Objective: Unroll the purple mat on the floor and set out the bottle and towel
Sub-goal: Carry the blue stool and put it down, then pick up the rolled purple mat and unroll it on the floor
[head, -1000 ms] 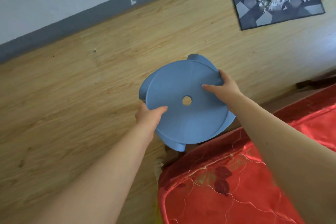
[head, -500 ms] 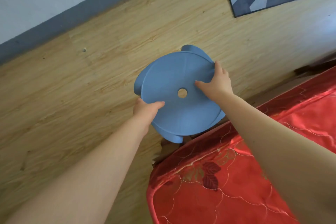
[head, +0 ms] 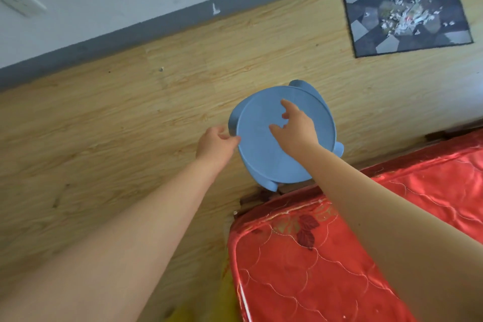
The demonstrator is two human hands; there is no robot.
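No purple mat, bottle or towel shows in the head view. A round blue plastic stool [head: 264, 154] stands on the wooden floor [head: 104, 138] by the corner of a red mattress. My left hand [head: 215, 145] pinches the stool's left rim with thumb and fingertips. Over the middle of the seat my right hand [head: 294, 129] hovers with fingers spread, holding nothing and hiding the seat's centre hole.
A red quilted mattress [head: 326, 256] fills the lower right. A dark patterned rug [head: 407, 14] strewn with white scraps lies at the far right. The white wall with a grey skirting board [head: 130, 34] runs along the top. Bare floor stretches to the left.
The stool has come down beside the mattress corner. My right hand has let go of its rim and now hovers open over the seat. My left hand has slid to a fingertip hold.
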